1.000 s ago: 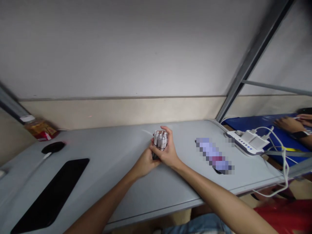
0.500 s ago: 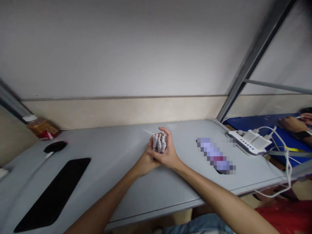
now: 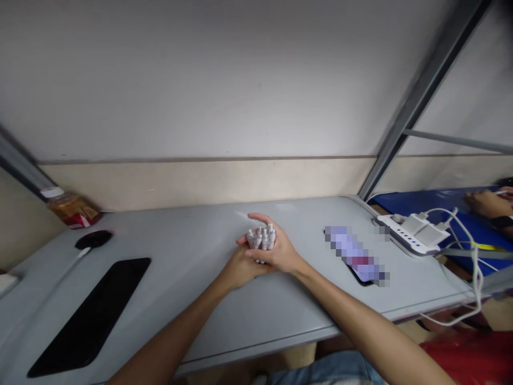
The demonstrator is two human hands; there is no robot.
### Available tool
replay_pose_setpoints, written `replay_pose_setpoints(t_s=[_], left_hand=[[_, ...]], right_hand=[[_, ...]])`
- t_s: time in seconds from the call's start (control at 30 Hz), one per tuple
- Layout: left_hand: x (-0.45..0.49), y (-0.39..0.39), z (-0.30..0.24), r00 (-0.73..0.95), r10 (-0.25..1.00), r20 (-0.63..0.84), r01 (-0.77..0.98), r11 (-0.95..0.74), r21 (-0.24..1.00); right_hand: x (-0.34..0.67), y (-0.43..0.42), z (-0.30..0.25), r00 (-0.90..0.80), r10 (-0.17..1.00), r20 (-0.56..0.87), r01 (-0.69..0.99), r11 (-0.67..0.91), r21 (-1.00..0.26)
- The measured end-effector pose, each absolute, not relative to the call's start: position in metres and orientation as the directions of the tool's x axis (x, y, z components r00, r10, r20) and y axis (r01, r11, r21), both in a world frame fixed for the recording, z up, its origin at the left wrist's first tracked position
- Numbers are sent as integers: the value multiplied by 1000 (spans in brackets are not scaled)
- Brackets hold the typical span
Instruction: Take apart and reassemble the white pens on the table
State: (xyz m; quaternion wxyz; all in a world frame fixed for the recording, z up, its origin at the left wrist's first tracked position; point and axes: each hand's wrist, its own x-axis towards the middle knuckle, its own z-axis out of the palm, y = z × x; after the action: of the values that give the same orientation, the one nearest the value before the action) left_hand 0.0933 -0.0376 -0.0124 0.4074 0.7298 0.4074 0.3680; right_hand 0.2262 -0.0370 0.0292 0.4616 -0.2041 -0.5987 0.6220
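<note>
Close together over the middle of the grey desk (image 3: 192, 235), both hands clasp a bundle of slim whitish-grey pieces (image 3: 262, 239) with narrow upper ends. They stand side by side, and their exact kind is too small to tell. My left hand (image 3: 239, 268) is wrapped round them from below and the left, its fingers mostly hidden. My right hand (image 3: 282, 251) curls round the right side, its thumb lying across the front of the bundle and a finger arching above it.
A blurred-out phone (image 3: 348, 254) and a white power strip (image 3: 409, 235) with cables lie right. On the left are a black mat (image 3: 92, 315), a round black charger (image 3: 93, 239) and a drink bottle (image 3: 72, 208). Another person's hand (image 3: 487, 203) is beyond the frame post.
The bundle has turned within my hands, and its tops now sit a little lower. My right hand's upper finger has swung left over it. Both hands still hold it.
</note>
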Motion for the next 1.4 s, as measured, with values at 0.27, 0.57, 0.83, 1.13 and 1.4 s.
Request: replay_pose_setpoints(t_s=[0.27, 0.57, 0.83, 1.13, 1.4], left_hand=[[91, -36, -19, 380, 899, 220, 303, -346, 888], [98, -39, -4, 347, 906, 242, 218, -328, 919], [102, -43, -1, 355, 901, 249, 294, -360, 885], [101, -35, -11, 348, 871, 347, 338, -462, 820], [98, -39, -6, 369, 885, 284, 251, -389, 886]], right_hand=[[235, -32, 31, -598, 765, 241, -168, 175, -970], [229, -30, 25, -473, 840, 268, -51, 277, -959], [224, -28, 23, -387, 864, 323, -36, 336, -941], [223, -26, 19, -453, 833, 317, -137, 286, -948], [221, -27, 23, -377, 890, 257, -168, 207, -964]])
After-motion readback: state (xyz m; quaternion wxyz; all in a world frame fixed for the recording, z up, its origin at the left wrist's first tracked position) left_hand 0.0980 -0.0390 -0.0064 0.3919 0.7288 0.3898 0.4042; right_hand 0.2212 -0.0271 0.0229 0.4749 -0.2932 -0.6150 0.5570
